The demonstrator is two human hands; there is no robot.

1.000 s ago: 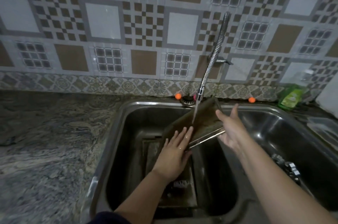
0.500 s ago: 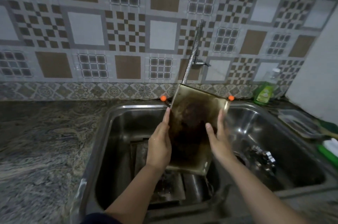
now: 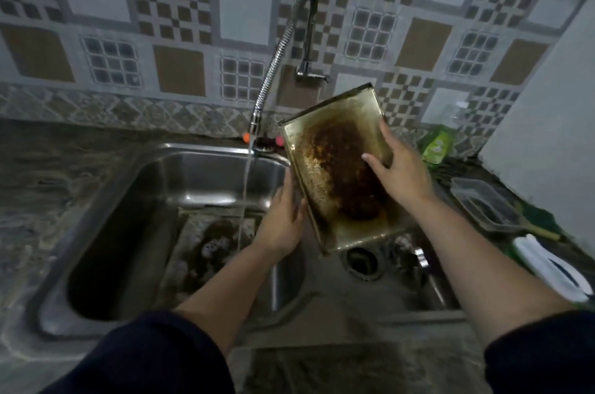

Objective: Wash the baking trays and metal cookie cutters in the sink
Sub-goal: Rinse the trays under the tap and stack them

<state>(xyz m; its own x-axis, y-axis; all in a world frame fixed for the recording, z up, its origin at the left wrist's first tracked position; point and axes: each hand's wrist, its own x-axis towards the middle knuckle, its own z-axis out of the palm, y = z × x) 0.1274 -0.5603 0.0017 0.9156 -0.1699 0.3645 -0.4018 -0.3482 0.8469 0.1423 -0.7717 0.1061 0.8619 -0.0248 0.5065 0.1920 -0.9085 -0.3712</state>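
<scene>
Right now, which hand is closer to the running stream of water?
Left. The left hand grips the baking tray's left edge right beside the water stream; the right hand holds the tray's far side.

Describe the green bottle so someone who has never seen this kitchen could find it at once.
Start at the double sink and go to its right basin, then to the counter behind it against the tiled wall. The green bottle stands there, just right of the stained baking tray held in both hands. It is the only bright green, clear-topped container; the box nearby is flat and transparent.
</scene>
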